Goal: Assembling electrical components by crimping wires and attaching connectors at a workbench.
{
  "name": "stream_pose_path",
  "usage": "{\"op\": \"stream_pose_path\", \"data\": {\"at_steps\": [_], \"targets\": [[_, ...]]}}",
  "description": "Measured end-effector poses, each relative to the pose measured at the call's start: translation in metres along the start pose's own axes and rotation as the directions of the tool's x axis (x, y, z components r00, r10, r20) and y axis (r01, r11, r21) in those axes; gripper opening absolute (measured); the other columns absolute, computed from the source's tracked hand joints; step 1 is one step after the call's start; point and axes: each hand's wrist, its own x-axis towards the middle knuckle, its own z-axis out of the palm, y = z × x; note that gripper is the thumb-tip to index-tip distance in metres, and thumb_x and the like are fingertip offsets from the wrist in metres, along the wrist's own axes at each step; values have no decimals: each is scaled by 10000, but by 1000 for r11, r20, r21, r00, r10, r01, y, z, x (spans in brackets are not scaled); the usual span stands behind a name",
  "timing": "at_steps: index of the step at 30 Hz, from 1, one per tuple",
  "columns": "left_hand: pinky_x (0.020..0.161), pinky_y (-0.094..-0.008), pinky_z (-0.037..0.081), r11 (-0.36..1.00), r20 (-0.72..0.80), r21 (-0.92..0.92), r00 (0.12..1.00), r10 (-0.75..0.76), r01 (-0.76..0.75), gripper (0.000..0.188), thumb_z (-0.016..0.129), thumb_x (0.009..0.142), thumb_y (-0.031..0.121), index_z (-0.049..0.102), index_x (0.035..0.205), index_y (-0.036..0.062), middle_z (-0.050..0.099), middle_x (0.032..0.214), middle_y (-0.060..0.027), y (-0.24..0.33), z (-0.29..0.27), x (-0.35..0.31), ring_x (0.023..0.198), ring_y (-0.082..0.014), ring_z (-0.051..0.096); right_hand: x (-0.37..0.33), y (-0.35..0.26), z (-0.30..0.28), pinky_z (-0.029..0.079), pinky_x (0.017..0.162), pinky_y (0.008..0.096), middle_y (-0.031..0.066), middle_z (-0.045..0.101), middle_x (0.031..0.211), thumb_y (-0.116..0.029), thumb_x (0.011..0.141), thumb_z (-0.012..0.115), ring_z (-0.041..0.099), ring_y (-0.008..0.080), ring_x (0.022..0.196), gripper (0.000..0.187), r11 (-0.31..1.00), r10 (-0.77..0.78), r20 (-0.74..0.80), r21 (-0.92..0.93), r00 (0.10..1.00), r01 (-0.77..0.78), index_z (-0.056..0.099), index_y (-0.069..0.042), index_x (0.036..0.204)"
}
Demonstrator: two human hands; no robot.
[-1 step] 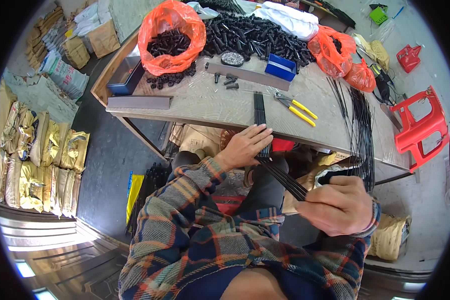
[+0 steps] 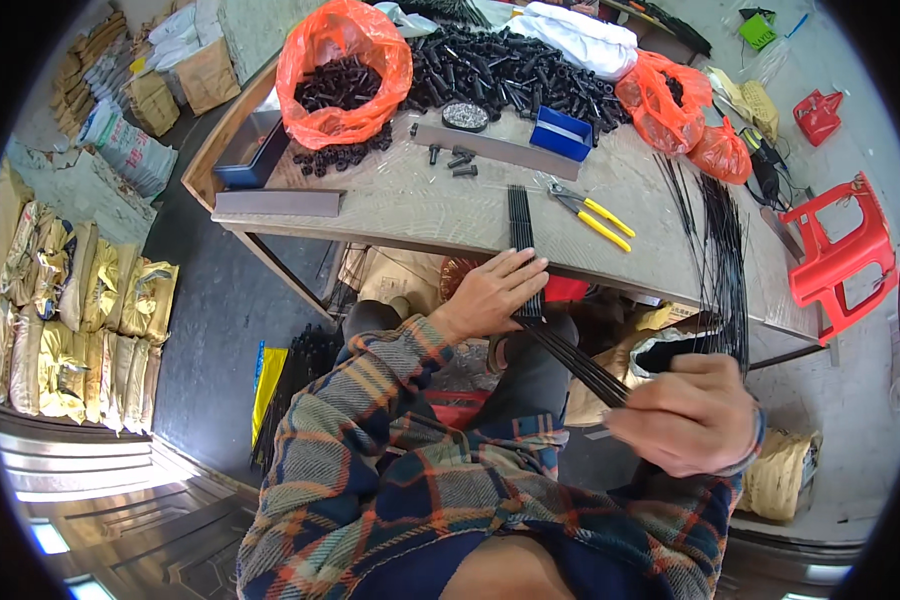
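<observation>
A flat bundle of thin black strips [image 2: 521,222] lies on the table near its front edge, side by side. My left hand [image 2: 495,290] rests across it at the edge, fingers stretched over the strips, thumb mostly hidden. Past that hand the bundle bends down to the right over my lap. My right hand [image 2: 685,415] is closed around its other end, slightly blurred. Yellow-handled pliers [image 2: 595,215] lie on the table right of the bundle. More long black strands [image 2: 725,270] hang over the table's right side.
A heap of black plastic parts [image 2: 510,75] covers the table's back, beside orange bags [image 2: 298,85]. A blue tray [image 2: 560,136] and metal strips [image 2: 280,205] lie nearer. A red plastic stool [image 2: 845,260] is at right. Stacked sacks [image 2: 80,320] stand at far left.
My right hand has shifted a little to the right, with more of the strips showing between the hands. My left hand has stayed nearly in place.
</observation>
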Motion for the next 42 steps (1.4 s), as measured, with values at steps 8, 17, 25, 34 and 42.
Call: {"op": "stream_pose_path", "data": {"at_steps": [8, 17, 25, 34, 42], "targets": [[589, -319, 429, 962, -219, -257, 963, -155, 96, 283, 713, 584, 306, 533, 698, 120, 522, 647, -5, 67, -63, 19, 634, -188, 560, -47, -63, 4, 270, 354, 185, -22, 479, 564, -103, 650, 690, 370, 82, 395, 82, 849, -258, -314, 377, 914, 370, 648, -86, 718], [508, -320, 411, 884, 405, 428, 914, -3, -187, 350, 634, 542, 449, 552, 576, 110, 481, 685, -4, -50, -153, 10, 716, -189, 528, -153, 22, 181, 455, 767, 314, 83, 417, 1134, -27, 749, 658, 509, 167, 894, 451, 197, 722, 460, 579, 516, -791, 456, -54, 1150], [493, -293, 408, 825, 764, -20, 523, 377, -565, 142, 671, 536, 282, 608, 523, 154, 577, 538, 15, 19, -45, -6, 597, -150, 601, -141, 8, 417, 415, 788, 359, 151, 597, 958, -68, 712, 590, 555, 292, 897, 340, 249, 174, 682, 668, 711, -702, 547, -47, 1048], [548, -297, 414, 791, 666, 18, 597, 447, -612, 125, 590, 653, 236, 615, 644, 115, 587, 663, -14, 29, -36, -14, 623, -189, 555, -71, 11, 322, 457, 778, 279, 102, 647, 929, -65, 815, 575, 599, 162, 907, 166, 90, 746, 211, 907, 632, -410, 604, 14, 957], [692, -310, 447, 706, -342, -472, 628, -699, 529, 231, 583, 800, 216, 547, 861, -4, 560, 847, -83, 61, -75, -49, 750, -207, 549, -63, 2, 299, 492, 652, 314, 138, 638, 864, -117, 850, 556, 634, 294, 777, 159, 242, 650, 193, 865, 735, -441, 617, -32, 969]]}}
